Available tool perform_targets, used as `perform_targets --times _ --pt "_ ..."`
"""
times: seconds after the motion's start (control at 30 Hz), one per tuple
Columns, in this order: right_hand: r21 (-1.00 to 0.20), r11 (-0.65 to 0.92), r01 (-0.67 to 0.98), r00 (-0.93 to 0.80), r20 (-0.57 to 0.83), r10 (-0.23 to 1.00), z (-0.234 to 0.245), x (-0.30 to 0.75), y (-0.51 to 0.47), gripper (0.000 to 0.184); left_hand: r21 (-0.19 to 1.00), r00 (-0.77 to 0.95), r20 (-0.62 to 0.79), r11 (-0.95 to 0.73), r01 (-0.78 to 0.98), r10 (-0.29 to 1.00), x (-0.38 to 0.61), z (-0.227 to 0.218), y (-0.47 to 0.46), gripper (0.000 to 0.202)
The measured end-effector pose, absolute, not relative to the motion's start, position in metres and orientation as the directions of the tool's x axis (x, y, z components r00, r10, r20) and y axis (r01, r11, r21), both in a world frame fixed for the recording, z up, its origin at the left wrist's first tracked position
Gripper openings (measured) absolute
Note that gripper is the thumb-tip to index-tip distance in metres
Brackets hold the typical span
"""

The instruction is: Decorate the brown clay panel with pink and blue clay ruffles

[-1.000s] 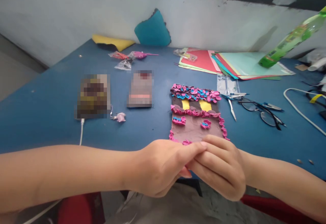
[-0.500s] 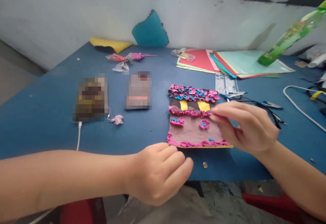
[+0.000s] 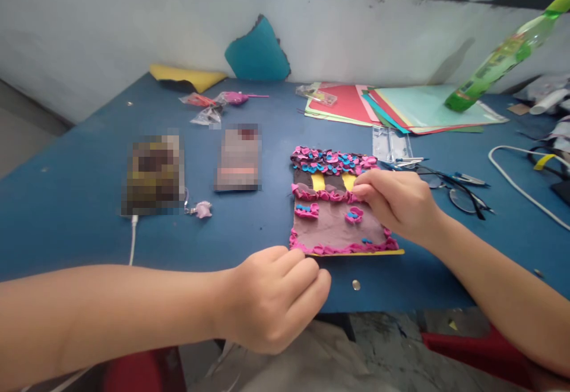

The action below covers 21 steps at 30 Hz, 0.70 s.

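Observation:
A clay-decorated board (image 3: pixel 333 231) lies on the blue table, with pink and blue clay petals massed along its top and pink ruffles across the middle and bottom. Two yellow patches show in its dark upper band. My right hand (image 3: pixel 398 208) is closed in a pinch over the board's right side, fingertips at the right yellow patch; anything between them is too small to make out. My left hand (image 3: pixel 278 297) is curled closed at the board's lower left corner, its fingertips turned out of sight, so what it may hold is hidden.
Two blurred phones (image 3: pixel 154 175) lie at left, one with a cable and charm. Eyeglasses (image 3: pixel 463 199) and a compass (image 3: pixel 472 179) are right of the board. Coloured paper sheets (image 3: pixel 342 104) and a tilted green bottle (image 3: pixel 494 71) stand behind. A small coin-like disc (image 3: pixel 356 285) sits near the front edge.
My right hand has moved left and inward over the board, its fingers drawing closer together and uncovering the eyeglasses. My left hand stays nearly in place. The whole view has shifted slightly.

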State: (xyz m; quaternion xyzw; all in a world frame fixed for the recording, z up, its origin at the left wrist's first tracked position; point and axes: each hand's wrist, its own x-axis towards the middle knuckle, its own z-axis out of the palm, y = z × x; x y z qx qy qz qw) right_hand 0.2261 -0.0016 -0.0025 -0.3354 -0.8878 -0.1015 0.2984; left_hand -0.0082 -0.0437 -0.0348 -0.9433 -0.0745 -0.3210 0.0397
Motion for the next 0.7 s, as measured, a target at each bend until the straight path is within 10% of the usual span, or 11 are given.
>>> perform_targets --times 0.7 --pt "-0.013 0.747 0.665 -0.556 0.660 0.506 -0.0048 0.2225 -0.0034 0.011 -0.081 0.842 0.515 -0.969 0.234 0.160 -0.0097 -0.0344 -0.0441 0.031"
